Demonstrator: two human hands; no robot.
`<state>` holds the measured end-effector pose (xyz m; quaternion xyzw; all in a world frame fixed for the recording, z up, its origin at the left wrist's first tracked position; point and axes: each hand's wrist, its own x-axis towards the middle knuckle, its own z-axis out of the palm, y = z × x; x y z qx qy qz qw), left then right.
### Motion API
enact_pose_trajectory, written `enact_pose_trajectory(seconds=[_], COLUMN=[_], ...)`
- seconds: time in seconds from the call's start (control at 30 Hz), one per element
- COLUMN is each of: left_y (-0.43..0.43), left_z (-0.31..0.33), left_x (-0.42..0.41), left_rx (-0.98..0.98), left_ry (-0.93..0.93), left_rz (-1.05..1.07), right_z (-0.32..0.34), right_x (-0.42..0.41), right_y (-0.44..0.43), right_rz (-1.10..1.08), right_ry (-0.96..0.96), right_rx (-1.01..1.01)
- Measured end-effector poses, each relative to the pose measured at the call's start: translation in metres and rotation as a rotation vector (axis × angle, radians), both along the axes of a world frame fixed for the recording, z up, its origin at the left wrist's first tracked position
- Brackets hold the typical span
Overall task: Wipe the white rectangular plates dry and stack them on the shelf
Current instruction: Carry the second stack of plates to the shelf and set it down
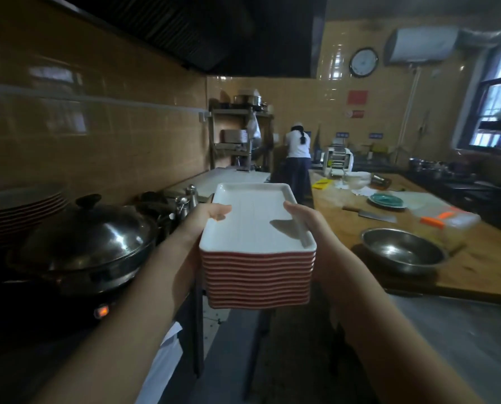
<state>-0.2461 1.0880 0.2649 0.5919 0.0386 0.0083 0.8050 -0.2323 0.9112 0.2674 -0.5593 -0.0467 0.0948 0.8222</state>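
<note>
a: where are the plates sitting right now?

b: you're carrying the stack of plates in the air, in the aisle between the stove side and the wooden counter, and it's resting on nothing. your left hand is clamping its left side, thumb hooking over the top rim. your right hand is doing the same on the right. the fingers underneath are hiding from me.

a: so what am i aiming at?

b: i'm judging that the shelf at the far end of the aisle is the target, well apart from you. a person is standing near it, back turned, so you're wanting to be calling out while approaching.

a: anything about the grip?

b: the stack is tall and the glazed rims are looking slick. i'm suggesting pressing both thumbs down, bearing the weight from below and holding the top plate level so nothing is sliding. the lidded wok is sitting just beside your left forearm and the steel bowl is lying near your right, so you're wanting your elbows tucked in.
</note>
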Motion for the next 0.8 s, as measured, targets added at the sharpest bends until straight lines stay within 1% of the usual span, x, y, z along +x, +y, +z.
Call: enact_pose_trajectory(seconds=[0.1, 0.17, 0.33, 0.4, 0.5, 0.57, 0.67, 0.8], left_y=[-0.001, -0.002, -0.003, -0.002, -0.005, -0.008, -0.013, -0.021], left_z=[-0.009, -0.014, -0.011, -0.006, -0.002, -0.003, -0.002, 0.000], left_x=[0.053, 0.093, 0.206, 0.250, 0.308, 0.339, 0.386, 0.451], left_rx=[-0.018, -0.014, 0.003, 0.022, 0.019, 0.026, 0.036, 0.053], left_ry=[-0.004, -0.004, -0.019, -0.018, -0.065, -0.067, -0.067, -0.055], left_rz=[-0.075, -0.085, -0.057, -0.053, -0.041, -0.043, -0.101, -0.104], right_z=[-0.012, -0.017, -0.013, -0.011, -0.010, -0.009, -0.009, -0.009], right_x=[0.044, 0.081, 0.194, 0.240, 0.302, 0.335, 0.379, 0.435], right_y=[-0.005, -0.008, -0.007, -0.007, -0.009, -0.011, -0.016, -0.024], right_rz=[0.003, 0.009, -0.013, -0.008, 0.034, 0.042, 0.018, -0.005], right_ry=[-0.017, -0.029, -0.043, -0.045, -0.056, -0.049, -0.047, -0.048], right_rx=[-0.005, -0.014, -0.046, -0.027, -0.001, 0.011, 0.020, 0.009])
